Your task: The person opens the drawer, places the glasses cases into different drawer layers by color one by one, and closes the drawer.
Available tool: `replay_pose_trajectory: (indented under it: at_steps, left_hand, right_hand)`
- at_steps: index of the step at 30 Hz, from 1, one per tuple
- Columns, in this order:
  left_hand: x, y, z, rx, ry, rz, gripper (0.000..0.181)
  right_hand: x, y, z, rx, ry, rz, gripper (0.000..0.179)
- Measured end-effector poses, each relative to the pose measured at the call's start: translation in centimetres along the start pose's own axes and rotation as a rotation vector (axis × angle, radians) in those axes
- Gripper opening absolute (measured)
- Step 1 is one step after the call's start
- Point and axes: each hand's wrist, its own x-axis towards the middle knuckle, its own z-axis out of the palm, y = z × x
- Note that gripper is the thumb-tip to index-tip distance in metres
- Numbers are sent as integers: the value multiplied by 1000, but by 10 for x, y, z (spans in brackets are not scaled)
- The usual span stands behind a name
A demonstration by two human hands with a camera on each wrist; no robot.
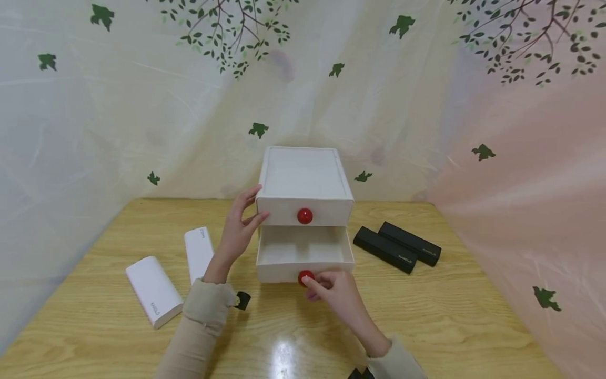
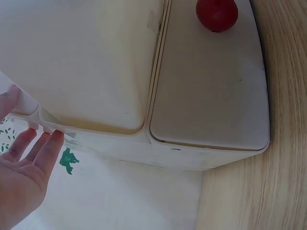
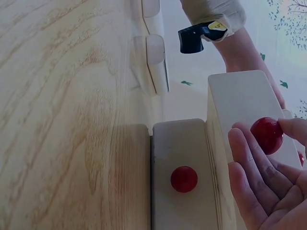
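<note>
Seeing a plain white drawer unit (image 1: 305, 171), super bright red knobs (image 1: 305, 216), black blocks (image 1: 384, 250), wood-grain tabletop (image 1: 426, 326), green leaf-print cloth (image 1: 303, 105).

Drawer unit (image 1: 305, 171) — smooth, matt, plastic-looking; knobs (image 1: 305, 216) glossy; tabletop (image 1: 440, 316) wood-grained, shiny; sleeves (image 1: 196, 321) — matt cloth.

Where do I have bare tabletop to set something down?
A wide bare patch: tabletop right of the right hand, below the black blocks in the head view. A smaller one lies before the open drawer, between the left sleeve and right hand. Crowded: left of the drawer unit, with the left hand and white blocks.
</note>
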Motion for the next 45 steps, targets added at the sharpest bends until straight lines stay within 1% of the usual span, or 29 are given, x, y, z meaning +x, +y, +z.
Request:
replay_pose_trajectory:
  at_steps: [5,10,16,19,28,35,37,45]
  left_hand:
    - [0,1,-1,12,2,10,57]
    - [-1,3,-1,29,12,28,57]
    - [0,6,-2,3,10,53,60]
    - [0,8,-4,0,0,53,60]
    - [1,10,-6,11,-24,49,60]
    - [1,10,-7,23,-32,54,59]
    - [1,11,-7,17,-33,56,59]
    - [2,12,-8,12,-41,43,59]
  right_hand:
    - [-5,-2,-1,-58,-6,6,31]
    - [-9,-1,-4,-114,-27,-8,35]
    - [-16,0,-9,-138,-65,-24,39]
    - [-19,-1,-10,-145,-84,-28,40]
    - [-30,-2,-12,-127,-128,8,38]
    - [-40,-1,-11,-114,-154,64,35]
    - [-43,-1,-10,-112,-153,62,34]
    - [-51,-5,-8,-157,-160,79,36]
